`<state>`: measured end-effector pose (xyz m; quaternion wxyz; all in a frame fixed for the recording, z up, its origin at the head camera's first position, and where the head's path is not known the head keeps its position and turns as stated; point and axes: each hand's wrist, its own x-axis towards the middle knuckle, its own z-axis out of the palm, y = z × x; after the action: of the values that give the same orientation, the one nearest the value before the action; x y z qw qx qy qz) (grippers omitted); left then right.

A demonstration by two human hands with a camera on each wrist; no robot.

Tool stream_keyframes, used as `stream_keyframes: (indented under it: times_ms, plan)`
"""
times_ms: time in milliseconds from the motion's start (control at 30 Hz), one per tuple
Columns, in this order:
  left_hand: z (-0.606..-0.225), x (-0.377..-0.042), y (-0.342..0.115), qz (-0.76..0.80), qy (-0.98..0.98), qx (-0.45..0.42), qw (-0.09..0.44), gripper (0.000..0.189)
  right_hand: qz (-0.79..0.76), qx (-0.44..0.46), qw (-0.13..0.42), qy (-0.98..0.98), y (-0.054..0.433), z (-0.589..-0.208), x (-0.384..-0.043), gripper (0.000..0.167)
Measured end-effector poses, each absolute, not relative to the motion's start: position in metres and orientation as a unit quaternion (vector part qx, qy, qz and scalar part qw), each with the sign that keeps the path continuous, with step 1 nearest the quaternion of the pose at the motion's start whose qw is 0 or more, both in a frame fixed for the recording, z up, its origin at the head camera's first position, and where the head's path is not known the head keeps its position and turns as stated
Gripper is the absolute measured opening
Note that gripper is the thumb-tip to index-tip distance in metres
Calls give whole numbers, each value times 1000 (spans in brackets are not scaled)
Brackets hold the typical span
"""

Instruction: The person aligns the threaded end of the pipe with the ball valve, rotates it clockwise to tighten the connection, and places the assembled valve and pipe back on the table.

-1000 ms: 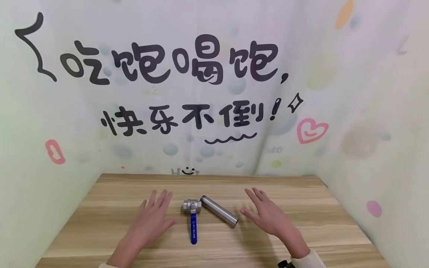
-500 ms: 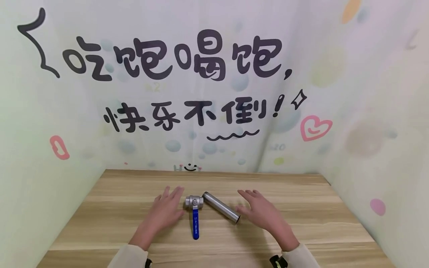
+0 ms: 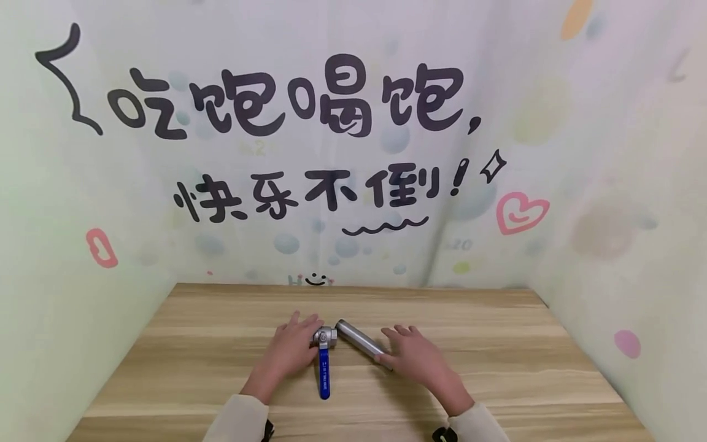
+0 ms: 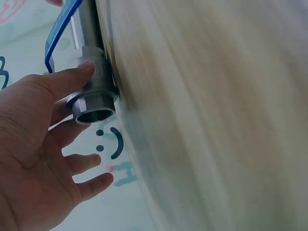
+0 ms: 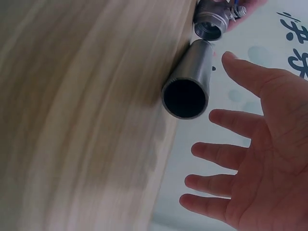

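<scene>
A steel ball valve (image 3: 329,337) with a long blue lever handle (image 3: 324,376) lies on the wooden table. My left hand (image 3: 288,348) holds the valve's left end; in the left wrist view the thumb (image 4: 77,77) lies on the valve body (image 4: 98,79) and the index finger passes behind it. Just right of the valve, a short steel pipe (image 3: 358,339) lies at a slant, its far end close to the valve. Beside the pipe's near end is my right hand (image 3: 417,357), its fingers spread and holding nothing; the right wrist view shows the pipe (image 5: 198,62) in front of the fingertips.
The wood-grained table (image 3: 497,344) is bounded by a printed curtain (image 3: 248,245) at its back. Pale walls of the same cloth stand at the left and right sides.
The left hand has moved right and onto the valve, its fingers now around the valve's end. Moving left, the right hand has come closer to the pipe. Valve and pipe appear unmoved.
</scene>
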<state>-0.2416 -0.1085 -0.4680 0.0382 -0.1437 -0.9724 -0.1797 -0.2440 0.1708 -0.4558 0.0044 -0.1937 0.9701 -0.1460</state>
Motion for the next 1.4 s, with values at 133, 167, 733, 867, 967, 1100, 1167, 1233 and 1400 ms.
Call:
stream_keyframes:
  times_ms: [133,167,733,867,967,1100,1167,1233,1400]
  plan:
    - [-469,-244,-105,-176,-973,-145,44,48,-132,-201,10,971,167,-458,-245,63]
    - [-469,-244,-104,-177,-973,-144,43,47,-131,-202,11,971,166,-458,-245,62]
    - [-467,-241,-101,-155,-976,-148,44,45,-109,-248,-41,962,159,-468,-242,30]
    - [-467,-242,-100,-151,-976,-151,43,46,-116,-251,-66,959,157,-468,-243,27]
    - [-467,-243,-98,-149,-977,-147,37,44,-121,-247,-69,959,156,-469,-244,26]
    - [-465,-243,-96,-152,-978,-139,30,41,-135,-241,-68,959,157,-471,-246,24]
    - [-465,-244,-97,-154,-978,-138,31,37,-140,-239,-68,959,158,-471,-247,24]
    - [-465,-245,-98,-161,-976,-140,35,30,-141,-238,-69,958,160,-471,-249,23]
    - [-465,-246,-101,-192,-969,-148,37,20,-145,-242,-72,957,160,-466,-250,24]
